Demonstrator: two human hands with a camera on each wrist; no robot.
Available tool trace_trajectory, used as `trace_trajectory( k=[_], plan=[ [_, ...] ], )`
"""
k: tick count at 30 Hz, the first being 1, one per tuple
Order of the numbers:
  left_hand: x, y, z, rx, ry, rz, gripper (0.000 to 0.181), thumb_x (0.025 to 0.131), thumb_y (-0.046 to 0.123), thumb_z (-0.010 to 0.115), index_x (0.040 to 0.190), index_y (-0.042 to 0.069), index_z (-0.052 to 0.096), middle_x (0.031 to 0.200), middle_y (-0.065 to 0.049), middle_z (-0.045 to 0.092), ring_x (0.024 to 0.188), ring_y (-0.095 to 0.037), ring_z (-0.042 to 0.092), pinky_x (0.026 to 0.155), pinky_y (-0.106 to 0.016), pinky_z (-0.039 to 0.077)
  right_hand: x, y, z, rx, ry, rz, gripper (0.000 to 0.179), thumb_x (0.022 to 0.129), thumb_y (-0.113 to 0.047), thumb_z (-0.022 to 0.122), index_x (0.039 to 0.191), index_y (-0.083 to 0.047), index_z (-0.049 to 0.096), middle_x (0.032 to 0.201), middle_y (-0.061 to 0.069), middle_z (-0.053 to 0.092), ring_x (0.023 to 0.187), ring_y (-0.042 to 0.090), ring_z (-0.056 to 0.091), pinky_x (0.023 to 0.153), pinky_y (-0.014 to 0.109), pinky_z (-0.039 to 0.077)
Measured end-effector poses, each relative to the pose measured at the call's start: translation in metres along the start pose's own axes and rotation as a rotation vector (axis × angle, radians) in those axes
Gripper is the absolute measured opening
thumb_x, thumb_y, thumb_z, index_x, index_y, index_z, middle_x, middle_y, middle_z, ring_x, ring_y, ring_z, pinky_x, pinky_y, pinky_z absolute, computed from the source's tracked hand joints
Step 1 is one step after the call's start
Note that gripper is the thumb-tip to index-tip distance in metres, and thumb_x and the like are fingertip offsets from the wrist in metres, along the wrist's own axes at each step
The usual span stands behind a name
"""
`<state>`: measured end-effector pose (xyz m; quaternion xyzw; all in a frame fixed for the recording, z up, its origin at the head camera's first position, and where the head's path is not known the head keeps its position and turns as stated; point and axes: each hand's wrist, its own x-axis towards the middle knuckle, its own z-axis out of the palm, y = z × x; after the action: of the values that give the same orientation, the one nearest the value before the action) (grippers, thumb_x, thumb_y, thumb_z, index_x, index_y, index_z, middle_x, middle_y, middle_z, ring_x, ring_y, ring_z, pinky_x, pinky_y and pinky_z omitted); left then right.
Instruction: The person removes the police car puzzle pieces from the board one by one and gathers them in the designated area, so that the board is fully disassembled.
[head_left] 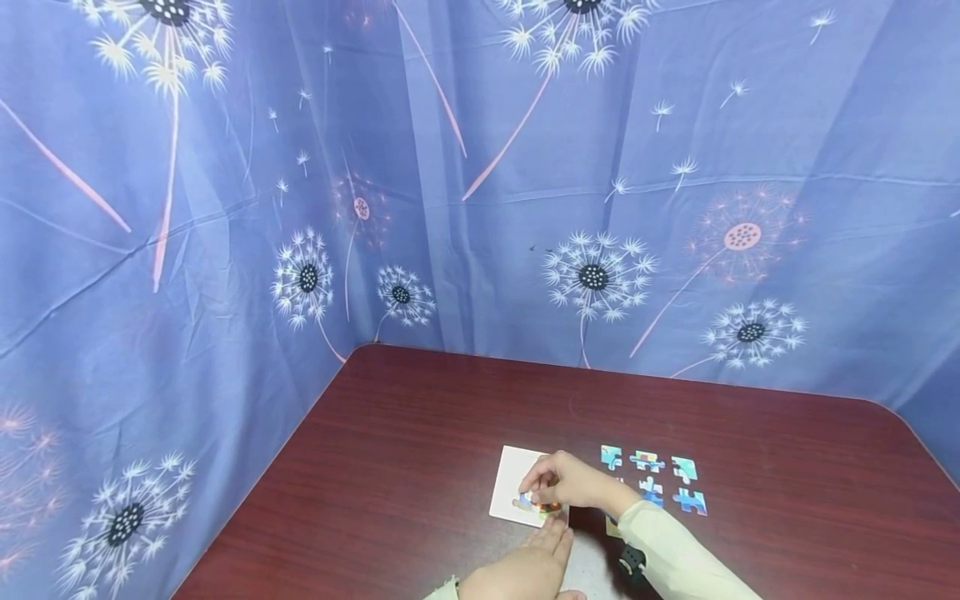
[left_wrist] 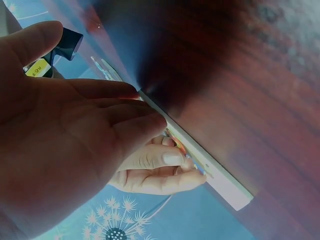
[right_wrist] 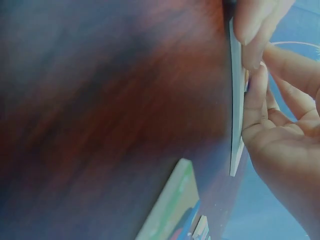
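A square white puzzle board (head_left: 512, 473) lies on the table with a few colourful jigsaw pieces (head_left: 551, 510) on its near part. My right hand (head_left: 573, 482) reaches over it from the right, thumb and forefinger pinching a small blue-and-white puzzle piece (head_left: 527, 500) down at the board's surface. The fingertips partly hide that piece. At the near edge, my left hand (head_left: 517, 573) rests straight fingertips against the board and pieces, thumb held apart. In the left wrist view, the left fingers (left_wrist: 142, 127) touch the board's rim (left_wrist: 227, 192) beside the right hand (left_wrist: 155, 170).
Loose puzzle pieces (head_left: 684, 469) lie spread in rows right of the board, some behind the right forearm. The dark red wooden table (head_left: 390, 450) meets a blue dandelion-print curtain (head_left: 510, 250) at the back and left. A black device (head_left: 632, 560) sits on the right wrist.
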<state>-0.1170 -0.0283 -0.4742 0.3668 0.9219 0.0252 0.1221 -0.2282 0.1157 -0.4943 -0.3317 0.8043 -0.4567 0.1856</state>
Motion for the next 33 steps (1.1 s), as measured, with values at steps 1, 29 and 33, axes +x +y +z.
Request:
trace_trajectory(
  k=[1,29,33],
  plan=[
    [0.000,0.000,0.000,0.008,0.004,0.000,0.070,0.096,0.051,0.046,0.142,-0.003,0.042,0.150,-0.014,0.037,0.142,-0.020,0.029,0.113,-0.026,0.027,0.000,-0.001,0.000,0.005,0.000,0.000,0.013,0.084,0.004,0.067,0.095,0.000,0.073,0.080,0.003,0.059,0.069,0.007,0.055,0.060,0.020,0.049],
    [-0.001,-0.001,-0.004,-0.027,-0.019,0.013,0.069,0.097,0.049,0.048,0.142,-0.004,0.041,0.152,-0.016,0.034,0.143,-0.021,0.027,0.113,-0.027,0.026,-0.004,-0.008,-0.002,0.156,0.002,-0.018,0.018,0.081,0.010,0.063,0.097,0.004,0.070,0.077,0.017,0.067,0.065,0.009,0.058,0.059,0.024,0.052],
    [-0.001,-0.001,-0.004,-0.062,-0.044,0.001,0.071,0.096,0.050,0.048,0.143,-0.003,0.039,0.154,-0.016,0.030,0.144,-0.023,0.023,0.113,-0.028,0.026,-0.005,-0.011,-0.006,0.156,0.024,-0.002,0.018,0.084,0.010,0.062,0.100,0.005,0.070,0.079,0.018,0.068,0.067,0.013,0.060,0.060,0.028,0.054]
  ],
)
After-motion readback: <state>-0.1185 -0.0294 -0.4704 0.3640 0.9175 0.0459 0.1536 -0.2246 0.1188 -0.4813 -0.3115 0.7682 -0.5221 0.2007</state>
